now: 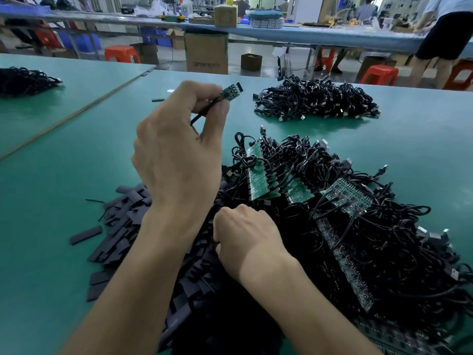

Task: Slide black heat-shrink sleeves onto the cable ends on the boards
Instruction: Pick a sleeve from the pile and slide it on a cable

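Where cables [317, 103] litter green matting [409, 149], red stools [122, 54] stand beyond.

The flat matted counter [76, 175] is plain teal green, crossed by one thin brownish seam line [76, 112]. The loose flat heat-shrink sleeves [120, 226] are matt black, greying to charcoal where light strikes. The long rectangular circuit boards [261, 175] are dark green, edged with rows of small pale pads; one shows red flecks. The tangled thin cables [384, 239] are glossy black with silvery plug tips. The small single circuit board [231, 92] is green, dotted dark, with a black end. Beyond, the moulded plastic stools [122, 54] are orange-red, the tall cardboard box [206, 53] brown, the stacked storage bins [84, 41] blue.
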A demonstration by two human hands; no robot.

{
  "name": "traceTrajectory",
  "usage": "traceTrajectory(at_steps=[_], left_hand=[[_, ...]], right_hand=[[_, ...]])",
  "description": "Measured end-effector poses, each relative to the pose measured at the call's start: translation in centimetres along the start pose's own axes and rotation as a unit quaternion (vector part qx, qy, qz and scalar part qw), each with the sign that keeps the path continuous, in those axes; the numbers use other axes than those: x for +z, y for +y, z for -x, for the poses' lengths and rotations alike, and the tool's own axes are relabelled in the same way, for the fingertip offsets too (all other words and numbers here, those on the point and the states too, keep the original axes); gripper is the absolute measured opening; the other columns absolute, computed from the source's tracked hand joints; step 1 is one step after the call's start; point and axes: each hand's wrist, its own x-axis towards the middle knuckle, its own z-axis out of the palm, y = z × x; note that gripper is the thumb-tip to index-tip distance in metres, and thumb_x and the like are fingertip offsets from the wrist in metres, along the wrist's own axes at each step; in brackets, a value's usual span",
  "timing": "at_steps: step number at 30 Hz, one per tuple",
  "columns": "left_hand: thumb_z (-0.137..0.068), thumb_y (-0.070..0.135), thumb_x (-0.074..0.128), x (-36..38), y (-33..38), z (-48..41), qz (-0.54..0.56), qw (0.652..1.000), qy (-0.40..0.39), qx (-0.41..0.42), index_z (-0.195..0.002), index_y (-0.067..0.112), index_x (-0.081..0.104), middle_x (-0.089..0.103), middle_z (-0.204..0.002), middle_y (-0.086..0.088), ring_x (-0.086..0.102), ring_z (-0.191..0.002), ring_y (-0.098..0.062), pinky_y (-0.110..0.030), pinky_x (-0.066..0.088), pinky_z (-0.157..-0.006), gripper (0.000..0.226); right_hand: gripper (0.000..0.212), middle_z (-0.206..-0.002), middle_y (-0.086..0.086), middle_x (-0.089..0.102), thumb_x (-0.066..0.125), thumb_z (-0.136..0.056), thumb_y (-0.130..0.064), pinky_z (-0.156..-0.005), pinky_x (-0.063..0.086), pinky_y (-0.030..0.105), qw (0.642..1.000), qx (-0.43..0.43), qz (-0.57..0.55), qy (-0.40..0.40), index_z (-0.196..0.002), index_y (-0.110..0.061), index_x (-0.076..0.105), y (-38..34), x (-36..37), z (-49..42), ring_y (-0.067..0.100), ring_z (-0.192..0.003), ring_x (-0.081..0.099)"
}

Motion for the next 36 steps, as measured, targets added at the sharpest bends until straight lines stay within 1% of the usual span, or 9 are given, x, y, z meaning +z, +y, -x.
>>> traceTrajectory(at_steps=[2, 6, 9, 12, 15, 18, 25, 29, 36], left_hand=[[-0.093, 0.035, 0.067, 0.1, 0.0, 0.0, -0.007, 1.0, -0.001, -0.001, -0.104, 0.029, 0.072, 0.063, -0.088, 0.023, 0.055, -0.07, -0.011, -0.039, 0.053, -0.064, 0.013], [-0.093, 0.036, 0.067, 0.1, 0.0, 0.1, -0.015, 1.0, -0.008, -0.002, -0.103, 0.031, 0.071, 0.059, -0.083, 0.025, 0.052, -0.067, -0.009, -0.033, 0.048, -0.061, 0.012], [-0.093, 0.036, 0.067, 0.1, 0.1, 0.1, -0.03, 0.999, -0.013, 0.002, -0.104, 0.032, 0.071, 0.061, -0.085, 0.024, 0.053, -0.065, -0.012, -0.031, 0.045, -0.06, 0.012], [-0.093, 0.036, 0.068, 0.1, -0.1, 0.1, -0.036, 0.998, -0.044, -0.008, -0.104, 0.035, 0.071, 0.063, -0.086, 0.023, 0.053, -0.066, -0.013, -0.036, 0.05, -0.061, 0.012], [-0.09, 0.039, 0.07, 0.2, -0.2, 0.2, -0.026, 0.993, -0.112, -0.033, -0.102, 0.039, 0.07, 0.066, -0.083, 0.024, 0.057, -0.071, -0.012, -0.042, 0.055, -0.07, 0.012], [-0.086, 0.045, 0.073, 0.5, -0.3, 0.4, -0.023, 0.977, -0.201, -0.07, -0.093, 0.043, 0.07, 0.067, -0.081, 0.026, 0.063, -0.077, -0.006, -0.042, 0.056, -0.076, 0.008], [-0.084, 0.041, 0.076, 0.7, -0.3, 0.6, 0.039, 0.936, -0.334, -0.105, -0.086, 0.04, 0.069, 0.071, -0.074, 0.024, 0.062, -0.07, -0.001, -0.044, 0.056, -0.083, 0.008], [-0.086, 0.036, 0.077, 0.6, 0.1, 0.7, 0.077, 0.919, -0.369, -0.117, -0.09, 0.033, 0.069, 0.072, -0.074, 0.02, 0.061, -0.062, -0.007, -0.048, 0.058, -0.08, 0.009], [-0.087, 0.022, 0.077, 0.5, 0.5, 0.8, 0.134, 0.908, -0.377, -0.126, -0.091, 0.024, 0.068, 0.075, -0.073, 0.01, 0.069, -0.056, -0.008, -0.021, 0.055, -0.061, 0.009]], right_hand=[[0.016, -0.074, 0.001, 0.034, 0.059, -0.089, -0.004, -0.076, 0.031, 0.034, 1.0, 0.0, -0.011, 0.013, -0.09, -0.018, 0.05, 0.0, 0.1, 0.1, 0.03, -0.076, 0.039], [0.029, -0.075, 0.0, 0.036, 0.057, -0.086, 0.0, -0.069, 0.035, 0.033, 0.999, 0.0, -0.02, 0.047, -0.109, -0.017, 0.058, 0.1, 0.1, 0.1, 0.03, -0.074, 0.043], [0.041, -0.087, 0.003, 0.056, 0.052, -0.083, 0.004, -0.068, 0.041, 0.034, 0.993, -0.002, -0.05, 0.105, -0.114, -0.021, 0.063, 0.5, 0.0, 0.1, 0.028, -0.081, 0.051], [0.043, -0.109, 0.0, 0.061, 0.053, -0.09, -0.002, -0.088, 0.054, 0.032, 0.976, 0.009, -0.166, 0.141, -0.123, -0.026, 0.067, 2.2, -0.8, 0.4, 0.02, -0.097, 0.061], [0.022, -0.096, -0.007, 0.065, 0.063, -0.094, -0.012, -0.078, 0.045, 0.004, 0.951, 0.001, -0.228, 0.208, -0.107, -0.025, 0.076, 4.5, -2.5, 1.4, 0.003, -0.084, 0.061], [0.01, -0.068, -0.008, 0.07, 0.066, -0.093, -0.02, -0.06, 0.048, 0.015, 0.921, 0.002, -0.285, 0.266, -0.088, -0.023, 0.074, 6.5, -3.8, 2.3, 0.003, -0.062, 0.066], [0.019, -0.07, 0.001, 0.072, 0.064, -0.088, -0.004, -0.046, 0.046, 0.019, 0.821, 0.001, -0.46, 0.34, -0.089, -0.022, 0.061, 8.8, -4.6, 3.4, 0.012, -0.051, 0.067], [0.029, -0.075, 0.002, 0.074, 0.061, -0.089, -0.005, -0.05, 0.048, 0.017, 0.8, -0.021, -0.496, 0.337, -0.103, -0.03, 0.068, 9.2, -4.6, 3.4, 0.014, -0.057, 0.069], [0.022, -0.082, -0.01, 0.076, 0.074, -0.088, -0.009, -0.057, 0.05, 0.012, 0.799, -0.035, -0.47, 0.374, -0.101, -0.027, 0.074, 9.6, -4.4, 3.3, 0.005, -0.065, 0.07]])
